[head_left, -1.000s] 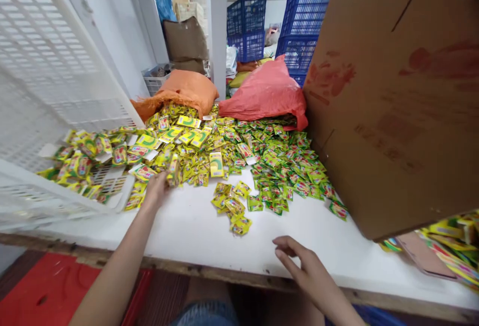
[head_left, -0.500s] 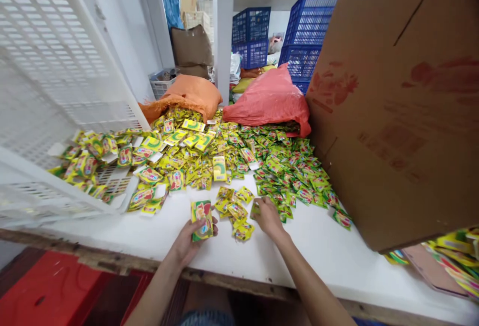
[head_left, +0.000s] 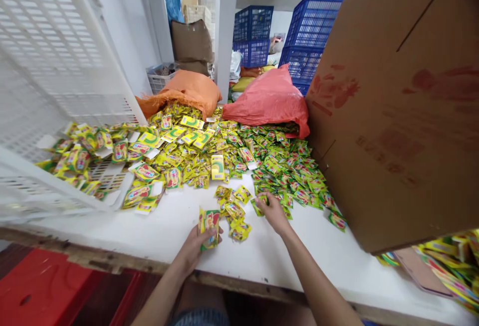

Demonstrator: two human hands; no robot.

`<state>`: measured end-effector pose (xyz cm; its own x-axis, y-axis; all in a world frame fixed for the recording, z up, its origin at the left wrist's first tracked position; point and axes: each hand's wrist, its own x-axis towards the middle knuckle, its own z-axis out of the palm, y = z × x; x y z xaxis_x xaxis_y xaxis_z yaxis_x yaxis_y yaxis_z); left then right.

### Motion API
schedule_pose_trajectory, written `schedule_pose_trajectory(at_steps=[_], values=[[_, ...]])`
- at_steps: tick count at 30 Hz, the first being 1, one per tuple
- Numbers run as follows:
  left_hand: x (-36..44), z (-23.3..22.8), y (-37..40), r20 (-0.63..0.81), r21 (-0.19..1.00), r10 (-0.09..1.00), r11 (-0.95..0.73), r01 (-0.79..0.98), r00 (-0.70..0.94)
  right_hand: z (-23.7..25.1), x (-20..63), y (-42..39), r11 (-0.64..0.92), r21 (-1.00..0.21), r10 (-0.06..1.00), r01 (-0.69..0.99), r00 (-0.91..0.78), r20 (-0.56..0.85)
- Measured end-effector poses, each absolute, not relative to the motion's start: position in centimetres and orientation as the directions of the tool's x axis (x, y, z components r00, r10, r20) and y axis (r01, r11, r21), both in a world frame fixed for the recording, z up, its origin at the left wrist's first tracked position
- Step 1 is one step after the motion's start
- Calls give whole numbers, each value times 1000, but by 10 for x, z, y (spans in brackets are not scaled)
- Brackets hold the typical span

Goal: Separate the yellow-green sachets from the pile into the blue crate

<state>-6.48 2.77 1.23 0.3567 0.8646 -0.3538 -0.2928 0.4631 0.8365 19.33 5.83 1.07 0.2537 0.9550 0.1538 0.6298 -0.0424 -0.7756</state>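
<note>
My left hand (head_left: 195, 247) is wrapped round a small yellow-and-green carton (head_left: 209, 229) with red print, held upright just above the white tabletop. To the right, the fingers of my right hand (head_left: 275, 212) pinch a small green packet (head_left: 258, 208) at the near edge of a heap of green packets (head_left: 277, 161). Between both hands lies a little cluster of yellow packets (head_left: 234, 210). Behind it a yellow carton (head_left: 217, 167) stands against the heap of yellow packets (head_left: 190, 166).
A white plastic crate (head_left: 75, 189) lies on its side at left with several filled cartons inside. An orange sack (head_left: 196, 86) and a red sack (head_left: 269, 99) spill packets at the back. A large cardboard box (head_left: 389, 116) leans at right. The table's wooden edge (head_left: 247, 286) runs nearest me.
My left hand has turned the carton and brought it slightly right and lower. My right hand has shifted a little up and right, its fingers still at the green packets.
</note>
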Motion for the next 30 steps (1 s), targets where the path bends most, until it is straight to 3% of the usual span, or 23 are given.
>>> schedule_pose_trajectory(at_steps=[6, 14, 24, 30], values=[[-64, 10, 25, -350, 849, 874, 448, -279, 337, 10, 166, 111, -25, -734, 950, 678, 244, 193], [-60, 22, 22, -322, 865, 882, 422, -274, 344, -3, 150, 98, -114, -630, 941, 768, 287, 179], [-23, 43, 9, -323, 746, 851, 498, -442, 415, 26, 133, 21, 46, -827, 971, 561, 168, 168], [-8, 46, 3, -393, 743, 824, 546, -386, 409, 29, 118, -19, 66, -912, 983, 405, 131, 129]])
